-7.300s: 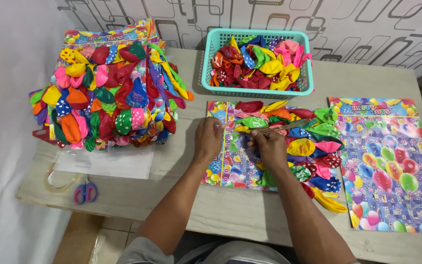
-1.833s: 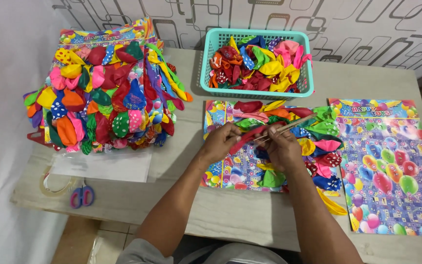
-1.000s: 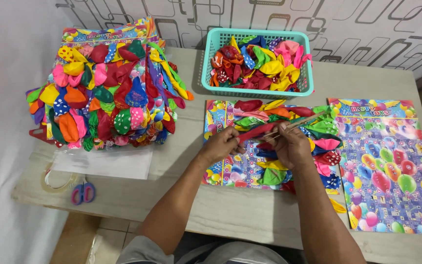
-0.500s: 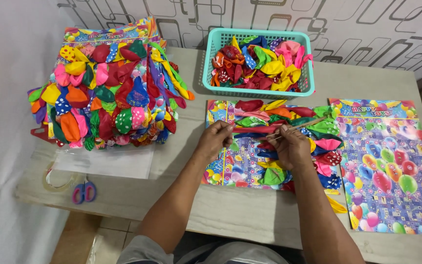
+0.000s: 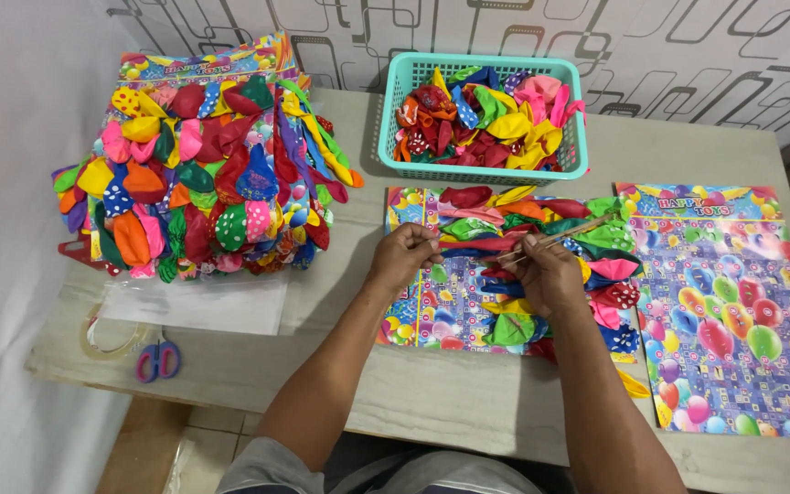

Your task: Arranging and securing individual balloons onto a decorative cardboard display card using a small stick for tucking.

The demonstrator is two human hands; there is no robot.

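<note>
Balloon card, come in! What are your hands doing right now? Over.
Left hand pinching the end of a red long balloon. Right hand holding a thin stick at it. Balloon card underneath, half covered with balloons. Nothing blocking.

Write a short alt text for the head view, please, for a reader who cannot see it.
Two hands, left hand and right hand, stretch a red balloon over a printed card covered with balloons. The right hand also holds a thin stick. A teal basket of balloons stands behind; scissors lie at left.
</note>
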